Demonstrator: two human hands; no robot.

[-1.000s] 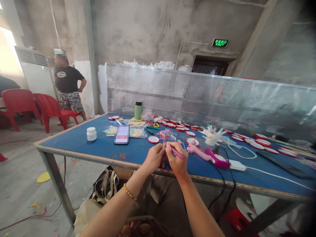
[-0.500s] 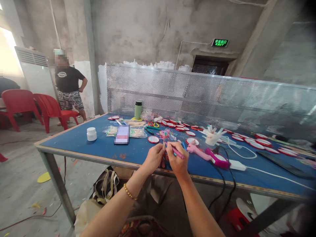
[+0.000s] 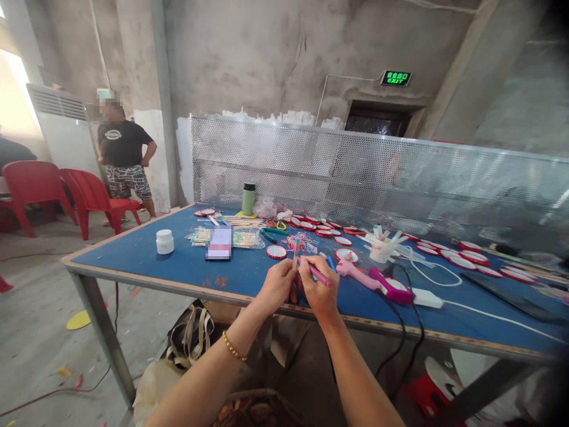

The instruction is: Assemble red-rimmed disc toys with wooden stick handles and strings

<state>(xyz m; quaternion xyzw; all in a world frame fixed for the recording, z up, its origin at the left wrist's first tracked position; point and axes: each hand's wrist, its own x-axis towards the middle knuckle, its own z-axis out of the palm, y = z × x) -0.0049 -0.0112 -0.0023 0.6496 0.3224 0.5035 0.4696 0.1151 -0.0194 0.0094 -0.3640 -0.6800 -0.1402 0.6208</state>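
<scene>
Just above the table's front edge, my left hand (image 3: 276, 286) is closed around a thin flat stick (image 3: 296, 250) with a green tip, held upright. My right hand (image 3: 320, 293) grips a pink-purple pen-like tool (image 3: 320, 275); its front end meets the stick where my fingers come together. The fingers hide the exact contact. Beyond my hands lies a pile of small pink and coloured pieces (image 3: 301, 242). Round white discs with red rims (image 3: 276, 252) are close by. To the right of my right hand rests a pink-and-purple device (image 3: 391, 286) with a white cable.
On the blue table (image 3: 133, 261) are a white jar (image 3: 165, 242), a phone (image 3: 219, 244) on bagged sticks, a green bottle (image 3: 249, 199), pliers (image 3: 268, 236) and a cup of strips (image 3: 380, 248). A perforated metal panel (image 3: 275, 160) stands behind. A person (image 3: 124, 145) stands left.
My hands, the stick and the pen-like tool stay almost in place. The person at the left has shifted slightly, with another arm now showing bent at the waist.
</scene>
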